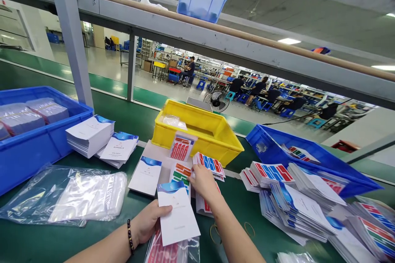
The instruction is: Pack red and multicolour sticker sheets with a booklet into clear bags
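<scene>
My left hand [149, 221], with a dark beaded bracelet on the wrist, grips a white booklet [179, 218] with a blue top band, thumb on its cover. Below that booklet is a clear plastic bag with red-printed sheets [163, 250]. My right hand [203, 181] has its fingers closed at the edge of a sticker sheet [181, 174] in orange, green and blue, partly behind the booklet. Just beyond these fingers lies a stack of red and blue sticker sheets [210, 164]. Another booklet pile [146, 174] lies to the left, and a red-printed sheet [182, 147] leans by the yellow bin.
A yellow bin [228, 141] stands ahead, between a blue bin [70, 121] at left and a tilted blue bin [361, 181] at right. Clear bags [89, 197] lie left; booklet stacks [302, 209] spread right. Rubber bands [215, 233] rest on the green table. A shelf beam [216, 33] crosses above.
</scene>
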The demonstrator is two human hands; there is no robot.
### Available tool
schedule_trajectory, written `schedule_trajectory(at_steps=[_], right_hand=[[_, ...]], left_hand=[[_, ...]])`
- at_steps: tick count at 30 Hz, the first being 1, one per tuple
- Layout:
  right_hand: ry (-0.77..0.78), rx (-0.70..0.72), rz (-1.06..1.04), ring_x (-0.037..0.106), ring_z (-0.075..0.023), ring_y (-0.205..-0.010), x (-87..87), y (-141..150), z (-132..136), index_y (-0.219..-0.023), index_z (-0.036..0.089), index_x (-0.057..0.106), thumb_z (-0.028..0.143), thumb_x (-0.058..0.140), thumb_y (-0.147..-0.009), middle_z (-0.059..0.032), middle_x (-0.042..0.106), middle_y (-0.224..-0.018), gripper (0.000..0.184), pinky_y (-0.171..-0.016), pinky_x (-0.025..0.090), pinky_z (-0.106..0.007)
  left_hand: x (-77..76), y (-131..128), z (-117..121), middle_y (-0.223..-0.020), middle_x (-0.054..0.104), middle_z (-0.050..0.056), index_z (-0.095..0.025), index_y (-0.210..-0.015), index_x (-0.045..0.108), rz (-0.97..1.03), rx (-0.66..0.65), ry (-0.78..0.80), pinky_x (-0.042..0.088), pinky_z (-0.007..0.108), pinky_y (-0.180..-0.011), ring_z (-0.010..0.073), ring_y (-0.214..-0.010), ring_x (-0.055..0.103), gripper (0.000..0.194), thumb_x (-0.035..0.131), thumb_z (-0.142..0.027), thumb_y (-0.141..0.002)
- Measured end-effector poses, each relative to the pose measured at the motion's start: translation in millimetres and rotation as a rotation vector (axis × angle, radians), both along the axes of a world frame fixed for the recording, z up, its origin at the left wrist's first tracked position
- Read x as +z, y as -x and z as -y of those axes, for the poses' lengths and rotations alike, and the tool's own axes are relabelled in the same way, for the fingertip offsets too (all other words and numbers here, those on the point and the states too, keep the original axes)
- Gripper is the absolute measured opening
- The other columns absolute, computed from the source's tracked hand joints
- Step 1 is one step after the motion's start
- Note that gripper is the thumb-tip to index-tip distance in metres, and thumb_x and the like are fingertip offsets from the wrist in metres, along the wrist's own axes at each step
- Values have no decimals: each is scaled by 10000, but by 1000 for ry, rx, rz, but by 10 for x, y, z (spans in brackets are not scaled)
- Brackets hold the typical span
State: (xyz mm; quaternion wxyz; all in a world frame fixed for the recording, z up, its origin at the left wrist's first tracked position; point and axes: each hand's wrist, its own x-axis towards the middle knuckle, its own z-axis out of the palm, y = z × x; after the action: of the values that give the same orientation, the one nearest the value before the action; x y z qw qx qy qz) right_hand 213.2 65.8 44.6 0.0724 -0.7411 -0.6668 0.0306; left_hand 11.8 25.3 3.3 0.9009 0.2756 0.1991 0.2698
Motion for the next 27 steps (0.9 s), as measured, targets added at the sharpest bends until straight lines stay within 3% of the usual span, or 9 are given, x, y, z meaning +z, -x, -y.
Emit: schedule_trajectory(at_steps=[8,12,16,19,21,24,27], right_hand=[[-15,-18,-166,538,-185,-715,-72,-103,-81,-688,176,533,219,681,-621,-29,587,-719,169,-613,332,-243],[-118,17,-341,510,-155,-610,-46,-113,0,-625,188,510,220,575,-714,6,544,-607,114,-575,329,-240],[-288,-3,-576,530,-156,-626,39,-289,183,-811,184,551,366,361,-864,-22,576,-693,268,-592,395,-253],[-397,-81,-709,509,-150,-568,71,-432,353,-984,148,524,437,240,-897,-25,548,-659,415,-555,418,-264],[-342,-77,-852,450,-124,-469,53,-416,468,-974,136,550,492,334,-862,2,515,-577,431,-471,382,-244],[-49,8,-1102,372,-81,-386,-41,-196,618,-840,136,619,496,543,-756,21,506,-515,377,-390,294,-211],[35,31,-1066,442,-104,-426,-159,28,712,-795,145,638,434,579,-744,21,528,-513,300,-420,342,-218]], left_hand=[[-27,6,10,-876,699,141,-78,-911,658,-30,-25,74,451,375,-811,243,-783,656,312,724,-199,-632],[20,28,20,-851,700,147,-64,-899,656,-48,-71,71,446,388,-805,258,-769,660,325,730,-176,-603],[12,43,13,-840,702,153,-53,-872,658,-89,-108,78,448,379,-794,258,-760,660,324,745,-178,-585],[25,34,-1,-848,698,169,-33,-862,656,-84,-140,138,442,368,-811,265,-790,659,339,733,-268,-629],[54,17,-3,-873,693,175,-28,-898,647,-65,-172,201,436,363,-828,268,-826,655,406,679,-379,-697],[84,-13,12,-860,696,156,-39,-957,627,-46,-128,248,439,359,-838,249,-819,659,492,601,-484,-749],[63,-28,30,-794,700,153,-24,-913,627,-118,-66,191,454,353,-818,241,-760,669,439,683,-406,-704]])
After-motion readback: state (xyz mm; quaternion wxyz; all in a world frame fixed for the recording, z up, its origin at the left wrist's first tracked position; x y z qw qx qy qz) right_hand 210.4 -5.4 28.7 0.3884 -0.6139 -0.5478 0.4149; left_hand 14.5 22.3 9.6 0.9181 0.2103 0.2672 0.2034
